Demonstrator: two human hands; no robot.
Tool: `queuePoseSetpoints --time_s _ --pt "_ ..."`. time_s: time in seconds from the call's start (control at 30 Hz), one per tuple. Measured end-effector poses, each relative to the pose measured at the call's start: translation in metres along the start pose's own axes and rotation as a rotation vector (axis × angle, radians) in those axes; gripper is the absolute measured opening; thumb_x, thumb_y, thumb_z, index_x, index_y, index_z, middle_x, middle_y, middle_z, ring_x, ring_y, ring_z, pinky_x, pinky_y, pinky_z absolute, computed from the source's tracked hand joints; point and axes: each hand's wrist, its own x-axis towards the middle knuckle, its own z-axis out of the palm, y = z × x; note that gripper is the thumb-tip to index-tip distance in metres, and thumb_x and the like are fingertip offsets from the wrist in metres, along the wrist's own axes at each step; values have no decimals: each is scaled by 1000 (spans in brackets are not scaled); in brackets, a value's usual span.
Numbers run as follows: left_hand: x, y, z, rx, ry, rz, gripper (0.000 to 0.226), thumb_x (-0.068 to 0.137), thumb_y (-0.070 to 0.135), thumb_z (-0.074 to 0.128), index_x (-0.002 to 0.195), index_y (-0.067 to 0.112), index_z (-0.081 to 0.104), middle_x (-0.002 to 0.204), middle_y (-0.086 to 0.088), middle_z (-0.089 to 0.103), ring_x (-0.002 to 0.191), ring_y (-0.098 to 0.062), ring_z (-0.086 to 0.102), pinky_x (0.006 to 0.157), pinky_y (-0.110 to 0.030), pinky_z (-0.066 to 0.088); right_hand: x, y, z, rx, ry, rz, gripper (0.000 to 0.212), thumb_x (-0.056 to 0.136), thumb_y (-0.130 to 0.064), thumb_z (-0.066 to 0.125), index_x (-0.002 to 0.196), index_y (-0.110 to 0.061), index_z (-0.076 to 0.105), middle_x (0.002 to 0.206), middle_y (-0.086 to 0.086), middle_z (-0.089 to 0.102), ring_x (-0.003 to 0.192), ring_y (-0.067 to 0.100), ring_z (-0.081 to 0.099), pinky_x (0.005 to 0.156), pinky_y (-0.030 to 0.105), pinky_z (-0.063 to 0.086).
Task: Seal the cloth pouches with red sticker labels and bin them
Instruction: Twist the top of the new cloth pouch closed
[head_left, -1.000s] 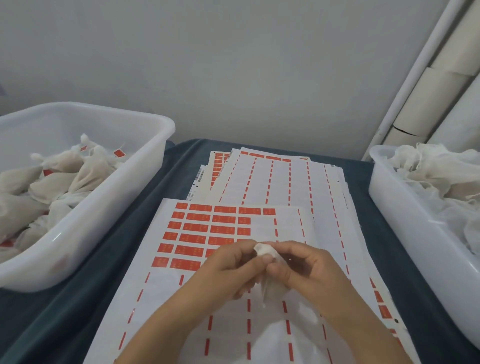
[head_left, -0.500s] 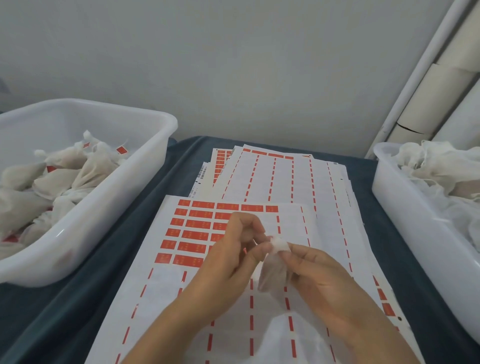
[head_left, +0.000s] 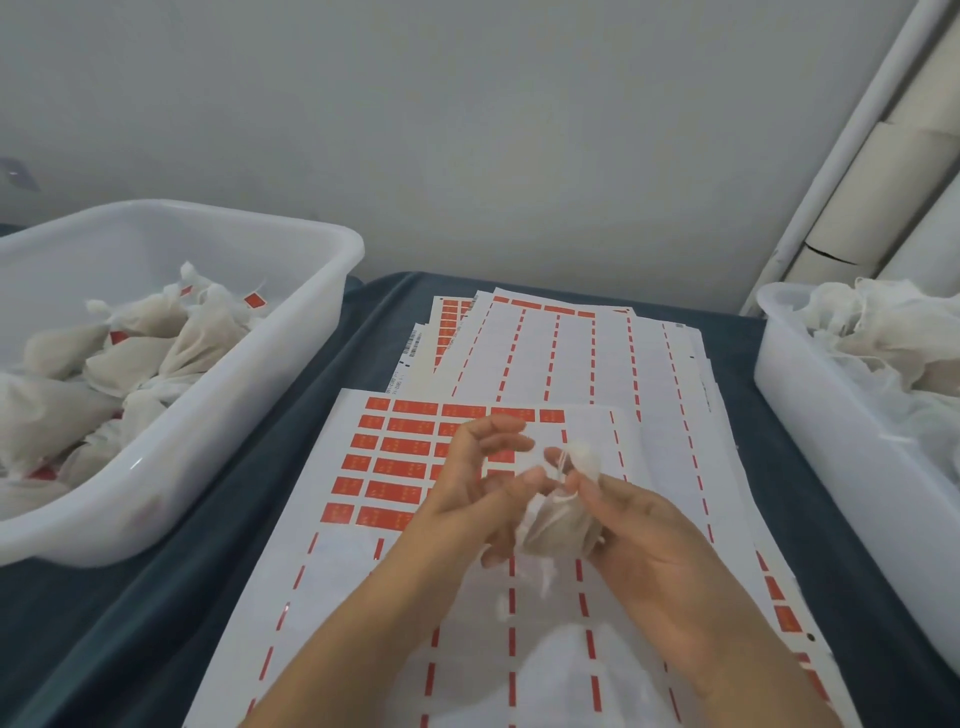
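Observation:
A small white cloth pouch (head_left: 558, 525) hangs above the sticker sheet, its neck gathered and its top flaring out. My right hand (head_left: 654, 551) pinches the pouch at its neck from the right. My left hand (head_left: 478, 488) is at the pouch's left side, thumb and fingertip pinching the neck or its thread, the other fingers spread. Under the hands lies a sheet of red sticker labels (head_left: 395, 467), partly used. The left bin (head_left: 218, 415) holds several pouches with red labels. The right bin (head_left: 810, 415) holds a heap of white pouches.
More label sheets (head_left: 566, 353) are stacked behind the front one on a dark blue cloth (head_left: 218, 571). A grey wall stands behind. Cardboard tubes and a white pipe (head_left: 857, 171) lean at the right rear.
Both hands rose and shifted slightly away from me with the pouch. My left hand's fingers spread while its thumb and fingertip stay at the neck. The pouch's body now hangs visibly below the fingers.

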Motion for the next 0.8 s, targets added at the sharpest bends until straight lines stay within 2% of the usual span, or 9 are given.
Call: queuePoseSetpoints --time_s 0.1,0.13,0.2,0.3,0.37,0.47,0.53,0.67,0.8 --pt "4 -1 -1 166 203 75 28 58 65 55 79 47 52 87 25 59 70 -2 60 54 -11 46 0 1 -2 -58 101 -50 25 72 -29 60 89 -21 76 96 -9 72 91 9 67 70 18 53" --pt "5 -3 -1 274 217 141 34 57 68 51 78 42 53 81 25 60 72 0 59 55 -9 46 1 2 -2 -106 113 -66 26 71 -31 62 92 -23 75 98 -10 72 93 7 66 72 18 53" --pt "2 -7 3 477 128 226 39 61 70 45 74 35 55 72 25 58 68 4 56 55 -6 43 3 7 -1 -211 130 -103 30 71 -37 63 97 -25 73 107 -10 69 101 7 63 86 26 50" --pt "0 -14 8 568 44 244 34 67 67 41 72 38 57 69 26 58 69 3 54 59 -10 44 3 11 0 -283 121 -125 29 76 -38 58 99 -27 72 111 -9 66 105 6 61 90 28 49" --pt "1 -15 6 550 53 234 31 69 62 41 70 36 58 64 25 58 67 1 55 63 -13 47 4 13 1 -280 113 -111 30 77 -37 57 102 -26 71 108 -9 68 103 7 63 87 25 51" --pt "2 -11 3 407 60 180 28 70 51 49 68 28 65 57 18 58 57 1 53 56 -9 43 2 12 2 -193 67 -93 27 77 -34 58 98 -23 72 100 -5 72 95 8 66 72 17 54" --pt "2 -6 1 249 67 111 27 69 46 55 65 24 70 54 10 59 49 1 51 50 -7 40 2 11 3 -187 49 -87 26 76 -35 58 94 -23 72 95 -5 72 91 5 66 71 18 52" --pt "3 -1 -10 83 197 13 34 60 53 59 62 22 72 55 1 62 47 -4 49 47 -9 40 4 12 2 -203 62 -71 26 69 -39 61 87 -26 73 71 -8 65 72 1 62 75 22 42" --pt "4 1 -16 -93 285 -3 27 67 42 59 62 19 71 57 -1 62 50 -5 52 51 -13 44 4 14 1 -229 40 -52 26 70 -37 61 92 -29 73 76 -9 68 76 2 64 67 14 50"
